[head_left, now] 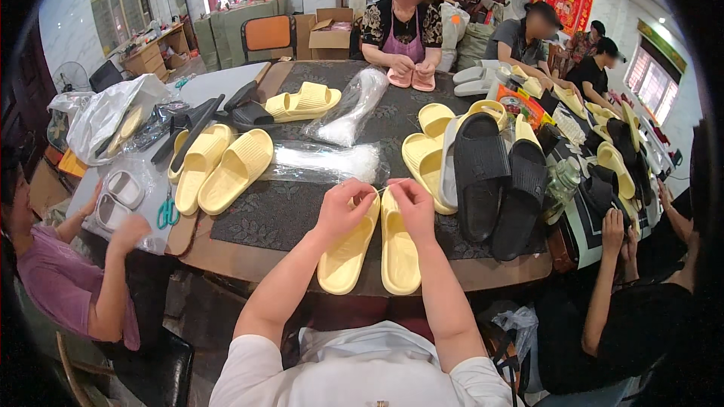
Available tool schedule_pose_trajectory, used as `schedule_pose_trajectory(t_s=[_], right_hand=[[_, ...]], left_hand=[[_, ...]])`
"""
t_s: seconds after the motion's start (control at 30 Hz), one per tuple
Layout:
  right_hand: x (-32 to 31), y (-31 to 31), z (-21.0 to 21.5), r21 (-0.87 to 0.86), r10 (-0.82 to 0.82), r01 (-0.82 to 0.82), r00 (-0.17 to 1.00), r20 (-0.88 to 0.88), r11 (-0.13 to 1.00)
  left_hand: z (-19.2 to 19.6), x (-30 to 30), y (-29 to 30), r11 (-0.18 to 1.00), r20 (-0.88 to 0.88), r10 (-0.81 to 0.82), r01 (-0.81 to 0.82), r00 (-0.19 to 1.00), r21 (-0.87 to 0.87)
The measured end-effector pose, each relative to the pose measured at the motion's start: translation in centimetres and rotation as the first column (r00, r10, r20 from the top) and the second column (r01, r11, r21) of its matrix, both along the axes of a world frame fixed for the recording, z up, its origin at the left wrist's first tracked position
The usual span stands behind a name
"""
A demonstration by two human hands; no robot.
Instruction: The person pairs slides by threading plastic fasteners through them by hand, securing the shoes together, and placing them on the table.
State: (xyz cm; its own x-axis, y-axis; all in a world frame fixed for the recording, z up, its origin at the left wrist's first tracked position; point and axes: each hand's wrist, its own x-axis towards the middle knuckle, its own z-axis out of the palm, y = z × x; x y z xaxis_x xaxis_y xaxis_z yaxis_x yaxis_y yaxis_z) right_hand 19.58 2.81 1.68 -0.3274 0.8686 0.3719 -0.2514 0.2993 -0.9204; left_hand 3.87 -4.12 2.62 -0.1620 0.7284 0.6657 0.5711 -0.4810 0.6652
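A pair of pale yellow slides lies in front of me at the table's near edge, heels toward me: a left slide [345, 256] and a right slide [400, 254]. Over the left slide's strap, my left hand [347, 209] is closed in a pinch. My right hand [409, 207] pinches over the other strap. Between the fingertips of both hands runs a thin white strand [383, 188], small and partly hidden. Just beyond my hands lie two clear plastic bags of white strands, a near bag [324, 162] and a far bag [351, 109].
More yellow slides [237, 169] lie left, beside teal scissors [167, 212]. Yellow, grey and black slides [483, 177] crowd close on my right. Opposite, a person [407, 30] handles pink slides [411, 78]. Other people sit at both sides. A white plastic bag [113, 105] lies far left.
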Motion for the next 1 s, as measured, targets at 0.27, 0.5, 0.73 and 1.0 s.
schedule_pose_trajectory(t_s=[0.27,0.5,0.73,1.0], right_hand=[[0.2,0.4,-0.2,-0.039,-0.068,0.066,0.995,-0.07,0.997],[0.0,-0.9,0.6,0.252,-0.029,-0.04,0.964,0.264,0.967],[-0.1,0.4,-0.6,-0.029,-0.052,0.05,0.995,-0.081,0.998],[-0.5,-0.2,-0.6,0.159,-0.042,0.022,0.991,0.128,0.987]], left_hand=[[0.2,0.1,-0.2,1.0,-0.012,-0.007,0.007,1.0,-0.001],[-0.1,-0.1,-0.1,1.0,-0.007,-0.004,0.004,1.0,-0.004],[0.4,0.1,-0.3,0.999,-0.021,0.014,-0.015,1.0,-0.044],[0.0,-0.1,-0.1,1.0,-0.021,-0.015,0.015,1.0,-0.016]])
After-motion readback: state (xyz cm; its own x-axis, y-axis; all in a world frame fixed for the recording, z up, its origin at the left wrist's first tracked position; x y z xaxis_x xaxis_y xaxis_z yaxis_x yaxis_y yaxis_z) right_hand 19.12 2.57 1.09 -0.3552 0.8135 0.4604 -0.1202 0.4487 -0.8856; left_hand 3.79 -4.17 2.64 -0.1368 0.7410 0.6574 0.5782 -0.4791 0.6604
